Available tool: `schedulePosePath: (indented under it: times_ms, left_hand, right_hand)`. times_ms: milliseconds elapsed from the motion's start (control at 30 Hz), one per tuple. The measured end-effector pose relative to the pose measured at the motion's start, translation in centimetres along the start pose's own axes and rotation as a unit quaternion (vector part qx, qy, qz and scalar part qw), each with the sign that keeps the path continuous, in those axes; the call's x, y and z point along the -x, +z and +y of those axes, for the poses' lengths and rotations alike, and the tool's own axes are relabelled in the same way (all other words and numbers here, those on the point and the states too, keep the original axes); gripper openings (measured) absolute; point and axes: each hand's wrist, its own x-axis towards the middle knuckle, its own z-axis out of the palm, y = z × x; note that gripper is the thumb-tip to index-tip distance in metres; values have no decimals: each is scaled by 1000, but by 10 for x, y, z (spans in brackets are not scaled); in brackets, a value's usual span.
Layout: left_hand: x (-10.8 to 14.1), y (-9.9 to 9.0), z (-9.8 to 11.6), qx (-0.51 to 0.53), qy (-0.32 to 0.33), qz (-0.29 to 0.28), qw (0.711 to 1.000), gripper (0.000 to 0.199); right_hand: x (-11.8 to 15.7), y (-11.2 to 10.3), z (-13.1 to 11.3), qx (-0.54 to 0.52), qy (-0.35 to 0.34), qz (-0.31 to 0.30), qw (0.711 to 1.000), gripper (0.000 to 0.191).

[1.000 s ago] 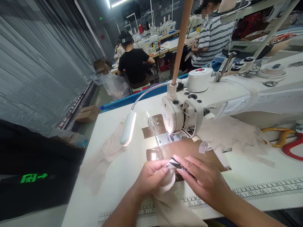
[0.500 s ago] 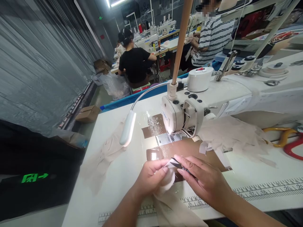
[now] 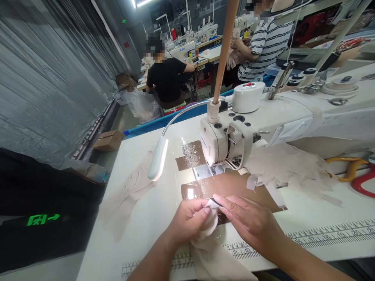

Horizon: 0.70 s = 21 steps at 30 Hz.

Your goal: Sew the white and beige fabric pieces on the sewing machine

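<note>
The left hand (image 3: 189,218) has its grip pinching pale cloth (image 3: 210,225) above the table (image 3: 140,222). The right hand's (image 3: 253,220) grip presses around dark scissors (image 3: 215,201) against the cloth.

bkgd mach. (image 3: 181,54): JUKI | tbl ruler (image 3: 331,235): 17, 18, 20 | blk surface (image 3: 55,187): grn exit sign (image 3: 38,220), arrow

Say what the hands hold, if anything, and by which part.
Left hand: pale cloth, pinched near its upper end. Right hand: dark tool, only its tip showing; gripped part hidden.
</note>
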Motion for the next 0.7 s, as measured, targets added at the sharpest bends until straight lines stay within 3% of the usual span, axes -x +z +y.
schedulePosePath:
  times_ms: [700]
  left_hand:
    - [-1, 1, 4, 22, -3, -1, 1000, 40]
  right_hand:
    - [5, 0, 1, -22, 37, -21, 999, 37]
